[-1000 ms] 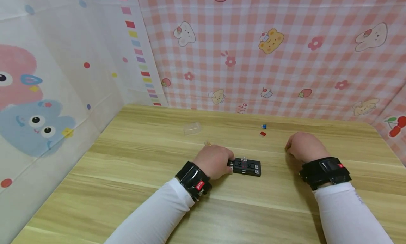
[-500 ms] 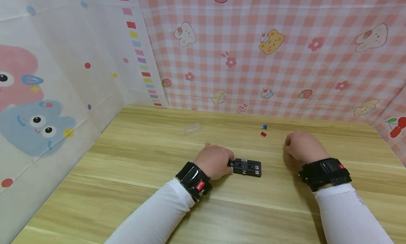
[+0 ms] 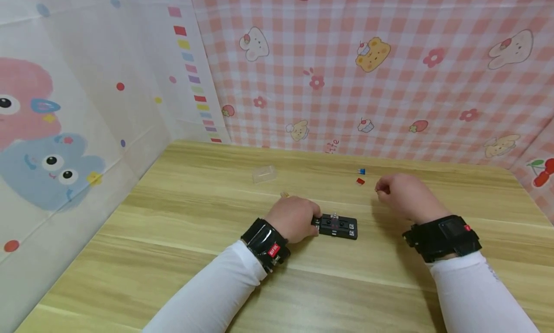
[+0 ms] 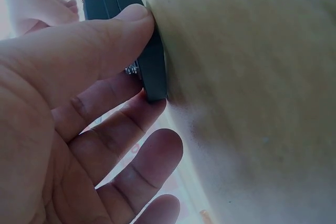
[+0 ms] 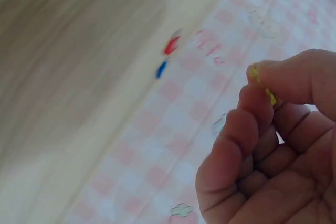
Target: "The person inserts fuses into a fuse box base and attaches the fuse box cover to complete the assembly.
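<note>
black block (image 3: 339, 226) lies on the table (image 3: 311, 289), one end clamped in the fingers of the left hand (image 3: 294, 219). fingers of the right hand (image 3: 409, 196) pinch a yellow piece (image 5: 271, 97), with a red piece (image 3: 360, 181) near them.

Bright head view, soft shadows on table (image 3: 324, 294), wrist views with blurred backgrounds

head view downward (wrist views close)

Clear cover (image 3: 264, 174) lies on table (image 3: 195, 217) beyond left hand (image 3: 293, 219). Red piece (image 3: 360, 181) lies left of right hand (image 3: 406, 197); blue piece (image 3: 362, 171) just behind it. Checked cloth (image 3: 337, 49) hangs beyond both hands.
</note>
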`<state>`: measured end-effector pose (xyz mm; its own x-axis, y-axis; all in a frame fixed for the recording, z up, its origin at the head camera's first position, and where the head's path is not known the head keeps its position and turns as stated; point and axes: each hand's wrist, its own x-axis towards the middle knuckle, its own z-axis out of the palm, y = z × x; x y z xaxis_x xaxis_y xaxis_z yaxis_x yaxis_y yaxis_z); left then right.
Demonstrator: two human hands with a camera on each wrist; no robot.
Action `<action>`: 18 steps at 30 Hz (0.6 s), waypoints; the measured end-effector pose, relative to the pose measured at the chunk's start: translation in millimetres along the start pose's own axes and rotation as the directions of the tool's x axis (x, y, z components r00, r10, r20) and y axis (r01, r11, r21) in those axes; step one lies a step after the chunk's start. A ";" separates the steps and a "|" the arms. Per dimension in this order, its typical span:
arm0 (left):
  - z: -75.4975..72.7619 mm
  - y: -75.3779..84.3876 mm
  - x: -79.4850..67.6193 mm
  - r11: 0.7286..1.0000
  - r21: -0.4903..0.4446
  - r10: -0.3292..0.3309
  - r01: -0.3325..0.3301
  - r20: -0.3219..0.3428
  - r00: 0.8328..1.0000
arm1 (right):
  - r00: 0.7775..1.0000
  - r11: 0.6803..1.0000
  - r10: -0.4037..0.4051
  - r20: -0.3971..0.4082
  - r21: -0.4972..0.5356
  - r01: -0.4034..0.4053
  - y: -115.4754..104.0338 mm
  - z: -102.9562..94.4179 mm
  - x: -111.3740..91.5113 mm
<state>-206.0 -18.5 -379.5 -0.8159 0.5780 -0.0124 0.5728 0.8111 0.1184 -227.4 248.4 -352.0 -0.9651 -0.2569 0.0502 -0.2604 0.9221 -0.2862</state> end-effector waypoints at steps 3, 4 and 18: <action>0.9 -1.7 -0.5 1.000 -0.007 -0.001 0.001 0.001 1.000 | 0.998 0.998 -0.067 -0.002 0.019 0.067 -12.3 -1.1 -0.6; 1.0 -2.0 -0.8 1.000 -0.008 -0.001 0.001 0.001 1.000 | 0.996 0.995 -0.094 -0.005 0.018 0.094 -16.3 -1.1 -0.7; 0.6 -7.2 -0.7 0.999 -0.044 0.019 -0.019 -0.012 1.000 | 0.930 0.930 -0.366 -0.046 0.014 0.367 -76.4 15.2 -8.5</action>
<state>-209.5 -24.7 -381.0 -0.8059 0.5921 0.0018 0.5845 0.7951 0.1618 -198.8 175.7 -345.1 -0.8032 -0.5626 0.1957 -0.5957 0.7597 -0.2609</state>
